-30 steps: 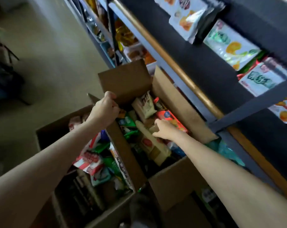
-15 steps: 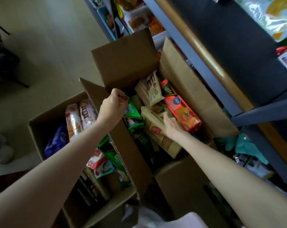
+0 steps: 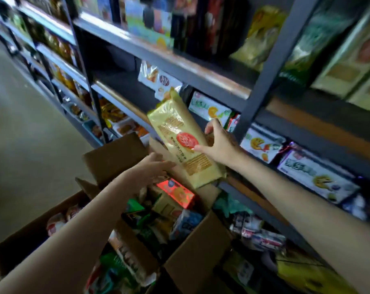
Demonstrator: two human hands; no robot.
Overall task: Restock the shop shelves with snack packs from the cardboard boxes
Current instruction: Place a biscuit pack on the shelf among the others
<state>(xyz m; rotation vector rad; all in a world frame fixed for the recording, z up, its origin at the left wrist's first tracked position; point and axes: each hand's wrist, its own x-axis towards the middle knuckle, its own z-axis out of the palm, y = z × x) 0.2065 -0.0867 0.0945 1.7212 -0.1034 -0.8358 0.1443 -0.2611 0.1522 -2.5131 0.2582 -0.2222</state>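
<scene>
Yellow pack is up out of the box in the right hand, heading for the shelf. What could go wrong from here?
1. The right hand grips the long yellow pack by one edge only, so it may tilt or slip.
2. The shelf edge hangs just above; the pack's top could catch on it.
3. The left hand hovers at the cardboard box flap and may knock it.

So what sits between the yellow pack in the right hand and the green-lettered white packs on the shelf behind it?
Head view: only the right hand's fingers, curled round the yellow pack; otherwise dark shelf space before the white packs.
</scene>
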